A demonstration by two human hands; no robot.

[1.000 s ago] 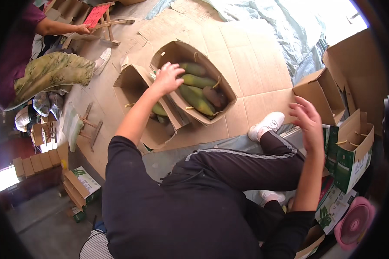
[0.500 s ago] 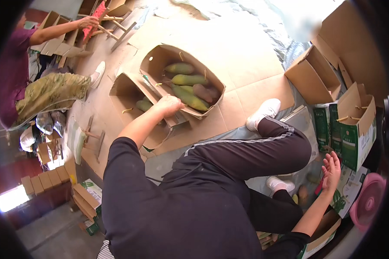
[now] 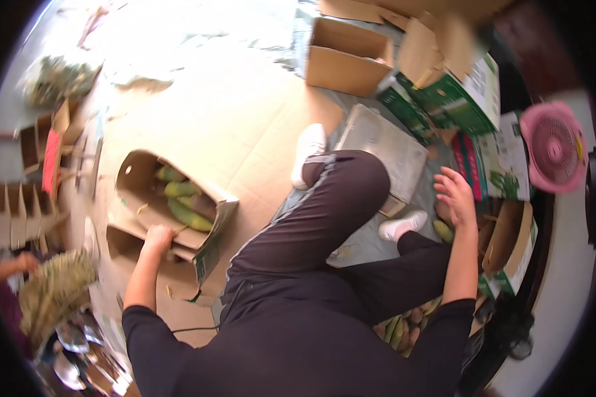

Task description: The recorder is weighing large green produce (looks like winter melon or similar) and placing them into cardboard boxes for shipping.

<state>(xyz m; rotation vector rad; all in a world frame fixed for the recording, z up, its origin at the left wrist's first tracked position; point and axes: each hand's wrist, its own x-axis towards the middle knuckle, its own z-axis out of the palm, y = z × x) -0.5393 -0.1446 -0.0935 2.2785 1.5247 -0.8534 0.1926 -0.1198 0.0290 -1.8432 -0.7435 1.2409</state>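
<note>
The person sits on the floor with dark-trousered legs folded, one white shoe (image 3: 309, 153) planted on the big sheet of flattened cardboard (image 3: 245, 126) and the other tucked close to the body. The left hand (image 3: 159, 236) is closed over the near rim of an open carton (image 3: 139, 178), fingers curled on the cardboard edge. The grip looks meant to steady the carton, which lies tipped so its mouth faces the person. Inside it a few long green fruits (image 3: 187, 213) lie side by side against the far wall, just beyond the left hand's knuckles but not touching them.

The right hand (image 3: 455, 195) is out on the other side of the legs, fingers spread and loose, holding nothing that I can make out. It hovers just above another green fruit (image 3: 443, 229) on the floor by the second white shoe (image 3: 401, 225). More fruits are heaped under the right forearm, near the person's hip. Green printed boxes (image 3: 467, 99) and a pink fan (image 3: 553, 147) stand beyond the right hand. At the cardboard's left edge, another person's hand (image 3: 25, 262) is at work, well apart.
</note>
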